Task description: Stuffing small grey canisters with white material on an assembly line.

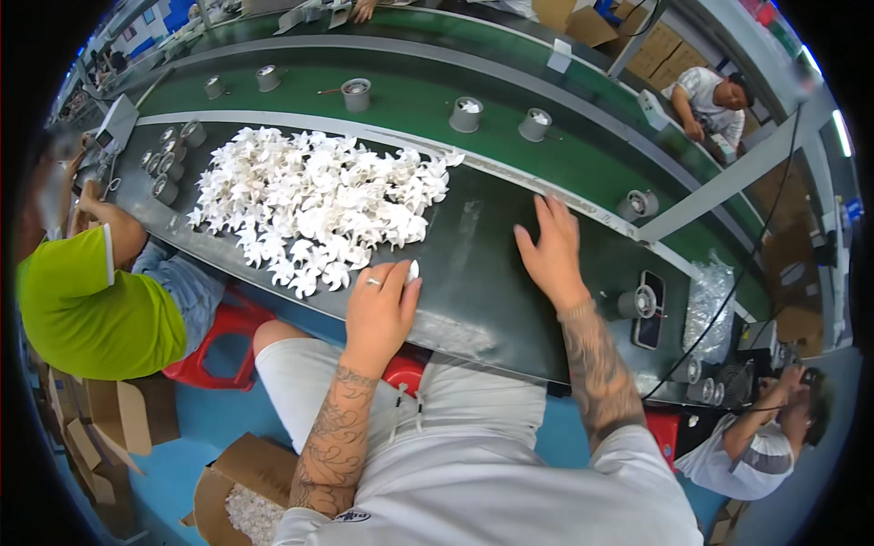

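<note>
My left hand (381,314) is at the near edge of the dark work table, thumb and forefinger pinched on a small white plastic piece (413,270). Only the piece's tip shows; the fingers cover the rest. Just beyond that hand lies a wide heap of white bladed pieces (309,196), which look like small fan impellers. Further right, my right hand (552,250) is open over the dark tabletop, thumb and fingers apart, holding nothing. A grey cylindrical housing (635,302) lies to the right of my right forearm, beside a dark phone (649,314).
Several grey housings (356,95) stand on the green conveyor (300,82) beyond a pale rail. More housings (166,164) cluster at the table's left end. Clear plastic bags (708,300) lie at right. Co-workers sit left and right. An open carton (259,464) of white pieces stands below.
</note>
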`<state>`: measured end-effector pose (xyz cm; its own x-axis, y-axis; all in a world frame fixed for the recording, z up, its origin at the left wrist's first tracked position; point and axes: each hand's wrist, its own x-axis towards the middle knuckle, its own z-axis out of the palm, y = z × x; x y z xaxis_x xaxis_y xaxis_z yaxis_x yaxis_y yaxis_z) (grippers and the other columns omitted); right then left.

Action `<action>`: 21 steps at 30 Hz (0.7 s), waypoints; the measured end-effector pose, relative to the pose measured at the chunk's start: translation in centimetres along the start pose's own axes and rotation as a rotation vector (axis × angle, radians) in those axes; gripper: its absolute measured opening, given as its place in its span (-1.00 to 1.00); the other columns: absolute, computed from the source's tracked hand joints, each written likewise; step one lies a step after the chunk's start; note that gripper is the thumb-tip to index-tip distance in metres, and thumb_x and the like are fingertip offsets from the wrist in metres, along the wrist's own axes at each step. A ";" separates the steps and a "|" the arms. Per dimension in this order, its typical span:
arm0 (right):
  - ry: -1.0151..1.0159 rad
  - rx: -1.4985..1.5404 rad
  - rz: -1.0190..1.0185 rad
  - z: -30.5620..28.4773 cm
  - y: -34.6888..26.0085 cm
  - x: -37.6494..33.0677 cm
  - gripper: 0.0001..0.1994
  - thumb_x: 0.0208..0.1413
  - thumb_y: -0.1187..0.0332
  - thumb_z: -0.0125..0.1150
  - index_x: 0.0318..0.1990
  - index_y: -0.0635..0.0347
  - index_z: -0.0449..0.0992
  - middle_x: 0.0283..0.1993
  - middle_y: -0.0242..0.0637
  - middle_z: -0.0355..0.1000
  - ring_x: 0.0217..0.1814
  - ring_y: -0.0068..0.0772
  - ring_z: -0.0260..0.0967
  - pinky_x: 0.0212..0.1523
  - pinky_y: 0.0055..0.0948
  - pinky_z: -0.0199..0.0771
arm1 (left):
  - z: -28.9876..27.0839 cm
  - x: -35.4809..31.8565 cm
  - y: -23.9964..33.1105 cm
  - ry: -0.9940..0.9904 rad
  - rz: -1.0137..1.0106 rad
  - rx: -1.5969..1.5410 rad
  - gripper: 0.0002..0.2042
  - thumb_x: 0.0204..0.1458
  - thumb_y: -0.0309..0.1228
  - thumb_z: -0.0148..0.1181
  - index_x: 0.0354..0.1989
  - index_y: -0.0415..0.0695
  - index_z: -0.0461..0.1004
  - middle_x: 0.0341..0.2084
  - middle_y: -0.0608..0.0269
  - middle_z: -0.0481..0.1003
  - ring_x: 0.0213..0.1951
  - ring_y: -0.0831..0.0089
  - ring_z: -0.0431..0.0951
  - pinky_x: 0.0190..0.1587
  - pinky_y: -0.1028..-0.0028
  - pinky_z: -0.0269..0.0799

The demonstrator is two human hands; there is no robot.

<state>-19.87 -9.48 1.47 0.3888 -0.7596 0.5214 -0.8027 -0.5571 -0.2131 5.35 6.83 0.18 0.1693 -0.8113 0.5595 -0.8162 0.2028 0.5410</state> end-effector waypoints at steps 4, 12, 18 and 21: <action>0.091 -0.515 0.224 -8.5 2.2 -6.1 -0.37 0.09 0.19 0.36 0.27 0.36 0.38 0.34 0.10 0.30 0.47 0.25 0.11 0.44 0.25 0.01 | -0.3 -0.1 -0.1 -0.036 -0.022 -0.043 -0.77 0.09 -0.51 0.32 -0.08 -0.22 0.56 -0.26 0.05 0.56 -0.23 0.05 0.53 -0.15 0.18 0.49; -0.140 -0.160 0.355 -10.4 2.4 -11.0 -0.49 0.11 0.51 0.31 0.25 0.31 0.42 0.35 0.05 0.30 0.44 0.18 0.20 0.39 -0.10 0.28 | 1.1 0.4 3.3 -0.046 -0.241 -0.573 -0.81 0.15 -0.55 0.32 -0.08 -0.28 0.56 -0.33 0.14 0.58 -0.32 0.41 0.64 -0.29 0.45 0.57; 0.051 0.185 0.350 -7.3 -1.2 -9.1 -0.44 0.02 0.48 0.43 0.23 0.24 0.45 0.37 0.07 0.24 0.41 0.13 0.24 0.36 -0.10 0.31 | 3.2 0.6 5.9 -0.224 -0.370 -0.844 -0.84 0.20 -0.57 0.28 -0.08 -0.35 0.56 -0.21 0.15 0.61 -0.25 0.53 0.62 -0.16 0.55 0.54; -0.043 0.359 0.340 -6.3 -2.2 -8.6 -0.43 0.00 0.47 0.46 0.21 0.27 0.43 0.25 0.01 0.39 0.24 -0.03 0.42 0.23 -0.22 0.43 | 3.5 0.7 5.8 -0.234 -0.290 -0.858 -0.85 0.19 -0.56 0.29 -0.12 -0.34 0.59 -0.21 0.15 0.61 -0.24 0.50 0.63 -0.16 0.53 0.54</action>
<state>-24.25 0.38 2.66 0.1560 -0.9274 0.3401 -0.6839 -0.3498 -0.6402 -1.21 5.47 1.51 0.1106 -0.9646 0.2396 -0.0563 0.2346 0.9705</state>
